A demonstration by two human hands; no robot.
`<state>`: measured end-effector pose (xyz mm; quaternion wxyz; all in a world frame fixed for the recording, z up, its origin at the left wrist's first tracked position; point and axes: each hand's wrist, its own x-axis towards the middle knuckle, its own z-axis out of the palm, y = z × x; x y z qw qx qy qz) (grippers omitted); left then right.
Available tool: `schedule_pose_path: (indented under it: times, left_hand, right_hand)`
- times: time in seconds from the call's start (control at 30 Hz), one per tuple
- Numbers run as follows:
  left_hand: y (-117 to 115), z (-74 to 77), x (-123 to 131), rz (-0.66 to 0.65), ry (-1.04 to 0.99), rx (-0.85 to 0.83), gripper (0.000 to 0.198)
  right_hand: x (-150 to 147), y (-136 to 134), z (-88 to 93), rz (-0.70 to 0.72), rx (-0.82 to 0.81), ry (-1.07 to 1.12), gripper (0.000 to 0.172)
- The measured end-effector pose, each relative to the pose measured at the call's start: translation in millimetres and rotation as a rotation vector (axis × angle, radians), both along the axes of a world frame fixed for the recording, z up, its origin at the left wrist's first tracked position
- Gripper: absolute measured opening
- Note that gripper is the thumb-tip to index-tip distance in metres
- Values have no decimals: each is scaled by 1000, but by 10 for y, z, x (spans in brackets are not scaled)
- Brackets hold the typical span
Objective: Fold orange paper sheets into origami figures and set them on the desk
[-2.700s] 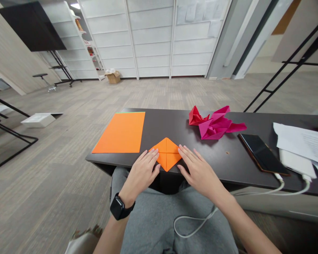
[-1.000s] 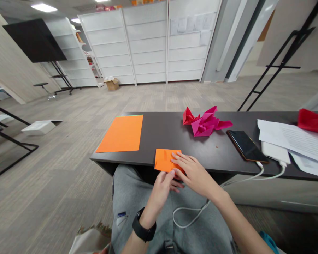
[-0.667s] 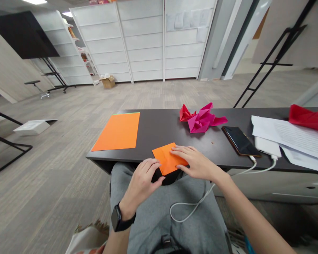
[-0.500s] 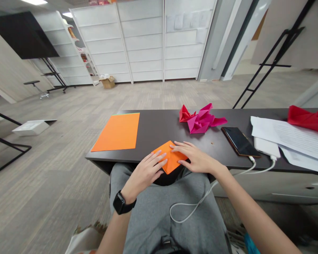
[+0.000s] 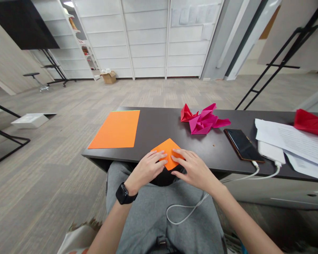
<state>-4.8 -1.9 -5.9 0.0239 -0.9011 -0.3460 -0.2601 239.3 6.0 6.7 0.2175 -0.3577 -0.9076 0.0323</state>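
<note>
1. The folded orange paper (image 5: 168,145) lies just below the frame's middle.
2. The left hand (image 5: 148,168) and right hand (image 5: 194,170) touch it, fingers spread.
3. It seems light, bendy; best held by edges.

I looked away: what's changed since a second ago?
The folded orange paper has turned, so one corner now points forward. The left hand moved from its near edge to its left side; the right hand still touches it. The larger orange sheet, pink folded paper and phone stayed put.
</note>
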Motion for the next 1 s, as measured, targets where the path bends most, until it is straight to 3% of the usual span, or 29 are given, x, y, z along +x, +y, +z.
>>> schedule_pose_path:
  times: [0.17, 0.4, 0.67, 1.0]
  left_hand:
    - [94, 60, 46, 27, -83, -110, 21]
    - [294, 182, 165, 204, -344, -338, 14]
    - [455, 205, 226, 266, -514, -502, 10]
    - [627, 155, 226, 295, -467, -468, 7]
  right_hand:
    - [-62, 53, 14, -45, -28, 70, 25]
    - [-83, 247, 81, -119, -121, 147, 31]
    - [-108, 371, 23, -278, -217, 291, 22]
    - [-214, 578, 19, -297, -324, 435, 15]
